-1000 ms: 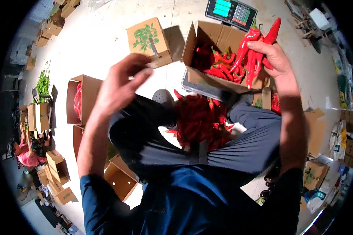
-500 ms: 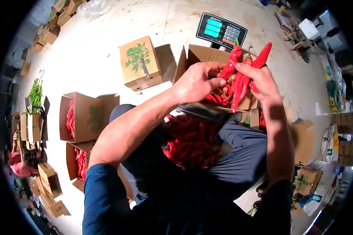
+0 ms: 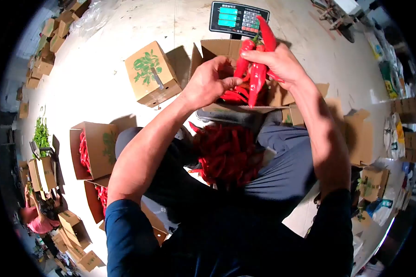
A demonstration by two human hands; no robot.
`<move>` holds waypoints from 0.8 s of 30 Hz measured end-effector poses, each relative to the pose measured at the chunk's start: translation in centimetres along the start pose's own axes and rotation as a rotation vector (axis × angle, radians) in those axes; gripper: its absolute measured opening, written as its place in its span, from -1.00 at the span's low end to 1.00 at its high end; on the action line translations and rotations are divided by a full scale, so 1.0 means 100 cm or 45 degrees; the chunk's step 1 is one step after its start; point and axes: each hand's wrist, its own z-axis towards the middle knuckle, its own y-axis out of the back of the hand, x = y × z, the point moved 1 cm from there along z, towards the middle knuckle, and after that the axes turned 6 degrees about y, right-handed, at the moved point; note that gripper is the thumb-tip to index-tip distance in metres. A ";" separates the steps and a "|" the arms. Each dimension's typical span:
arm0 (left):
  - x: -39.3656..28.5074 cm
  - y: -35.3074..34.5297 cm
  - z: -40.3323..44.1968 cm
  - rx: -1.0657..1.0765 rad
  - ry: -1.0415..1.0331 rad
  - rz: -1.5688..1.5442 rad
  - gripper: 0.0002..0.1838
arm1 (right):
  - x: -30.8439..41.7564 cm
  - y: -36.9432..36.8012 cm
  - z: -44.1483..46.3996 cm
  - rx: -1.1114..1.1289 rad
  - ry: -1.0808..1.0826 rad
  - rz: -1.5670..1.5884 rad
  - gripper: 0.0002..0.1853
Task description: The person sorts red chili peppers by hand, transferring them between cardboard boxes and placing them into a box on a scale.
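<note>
Watching from far, I counted at least three red peppers (image 3: 257, 84) gripped in the right hand (image 3: 282, 63), above the open carton (image 3: 219, 47), toward its right edge. The left hand (image 3: 207, 83) was half curled beside their lower ends; whether it gripped one, I could not tell. One scale display (image 3: 239, 19) stood beyond the far edge, and one pepper heap (image 3: 229, 154) lay before the near edge.
</note>
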 end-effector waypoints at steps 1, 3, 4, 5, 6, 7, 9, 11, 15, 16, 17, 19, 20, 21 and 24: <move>0.006 -0.003 0.002 0.009 -0.042 -0.089 -0.68 | -0.002 -0.002 -0.001 -0.004 0.007 -0.002 -0.70; 0.008 -0.006 0.002 -0.002 -0.016 -0.148 -0.67 | -0.001 -0.007 -0.001 0.000 0.030 -0.008 -0.71; 0.008 -0.006 0.002 -0.013 -0.004 -0.177 -0.66 | 0.001 -0.007 -0.001 0.007 0.045 -0.013 -0.71; 0.014 -0.006 0.005 -0.014 -0.048 -0.212 -0.66 | 0.003 -0.006 -0.001 0.002 0.041 -0.104 -0.74; 0.016 -0.006 0.006 0.001 -0.025 -0.228 -0.67 | 0.001 -0.006 0.000 -0.007 0.047 -0.093 -0.75; 0.017 -0.005 0.007 0.014 -0.002 -0.245 -0.68 | -0.001 -0.006 0.001 -0.013 0.054 -0.082 -0.75; 0.021 -0.005 0.008 0.040 0.040 -0.307 -0.69 | -0.002 -0.007 0.002 -0.017 0.051 -0.055 -0.76; 0.024 -0.008 0.010 0.070 0.077 -0.396 -0.71 | 0.001 -0.008 0.000 -0.011 0.031 -0.019 -0.77; 0.022 -0.009 0.009 0.072 0.081 -0.402 -0.74 | -0.007 -0.001 0.005 -0.005 -0.017 -0.057 -0.77; 0.022 -0.008 0.009 0.067 0.081 -0.393 -0.74 | -0.005 -0.001 0.004 -0.003 -0.015 -0.051 -0.77; 0.022 -0.008 0.009 0.064 0.082 -0.384 -0.75 | -0.005 -0.001 0.003 -0.003 -0.014 -0.045 -0.77; 0.031 -0.009 0.014 0.027 0.108 -0.435 -0.77 | -0.010 0.001 0.006 0.013 -0.011 -0.080 -0.79; 0.035 -0.009 0.017 0.016 0.121 -0.462 -0.77 | -0.014 0.004 0.009 0.013 -0.012 -0.098 -0.80; 0.032 -0.007 0.015 -0.045 0.192 -0.387 -0.82 | -0.021 0.010 0.014 0.047 0.010 -0.185 -0.82; 0.047 0.006 0.019 -0.232 0.077 0.429 -0.50 | -0.033 0.015 0.024 -0.064 0.099 -0.599 -0.77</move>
